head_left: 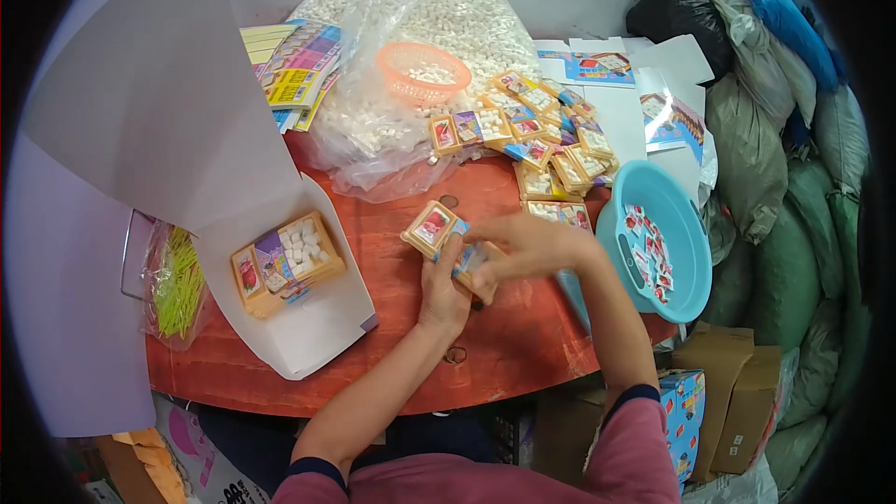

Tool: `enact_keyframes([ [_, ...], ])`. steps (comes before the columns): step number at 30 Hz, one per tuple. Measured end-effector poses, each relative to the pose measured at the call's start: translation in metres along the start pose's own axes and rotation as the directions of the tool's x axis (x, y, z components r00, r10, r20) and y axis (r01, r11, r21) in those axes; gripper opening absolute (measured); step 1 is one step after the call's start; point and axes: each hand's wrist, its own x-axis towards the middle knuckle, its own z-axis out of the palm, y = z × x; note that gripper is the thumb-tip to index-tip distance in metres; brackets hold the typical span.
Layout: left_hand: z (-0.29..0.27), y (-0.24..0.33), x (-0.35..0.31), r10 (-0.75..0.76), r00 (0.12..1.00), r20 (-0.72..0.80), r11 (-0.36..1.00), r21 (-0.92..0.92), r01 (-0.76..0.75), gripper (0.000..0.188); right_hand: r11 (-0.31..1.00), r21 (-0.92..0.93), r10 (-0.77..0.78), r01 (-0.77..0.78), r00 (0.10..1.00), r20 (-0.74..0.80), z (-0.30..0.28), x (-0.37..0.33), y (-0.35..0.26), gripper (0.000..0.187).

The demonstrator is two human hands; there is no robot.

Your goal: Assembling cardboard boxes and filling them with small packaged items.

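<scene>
My left hand and my right hand meet over the red wooden table and together grip a small stack of flat yellow packs with coloured picture cards and white pieces inside. The top pack tilts up to the left. My right hand's fingers lie across the lower part of the stack. A similar filled pack lies to the left inside an open white carton.
A heap of filled yellow packs lies behind the hands. An orange basket sits on a clear bag of white pieces. A light blue basin with small cards stands right. A bag of green sticks is left. Sacks pile up right.
</scene>
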Motion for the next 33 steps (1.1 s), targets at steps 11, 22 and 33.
enact_keyframes([
  [11,-0.006,0.007,-0.01,-0.152,0.983,-0.106,0.984,-0.108,0.141,0.05,0.816,-0.558,-0.027,-0.154,0.953,-0.303,-0.002,0.133,0.104,0.071],
  [22,0.004,0.004,-0.002,-0.017,0.99,-0.137,0.998,-0.069,0.008,0.053,0.999,-0.009,0.049,-0.052,0.983,-0.178,0.021,0.036,0.051,0.088],
  [33,0.0,0.017,-0.024,-0.14,0.981,-0.132,0.99,-0.005,0.141,0.043,0.835,-0.468,0.122,-0.29,0.926,-0.356,-0.006,0.108,0.162,0.086],
])
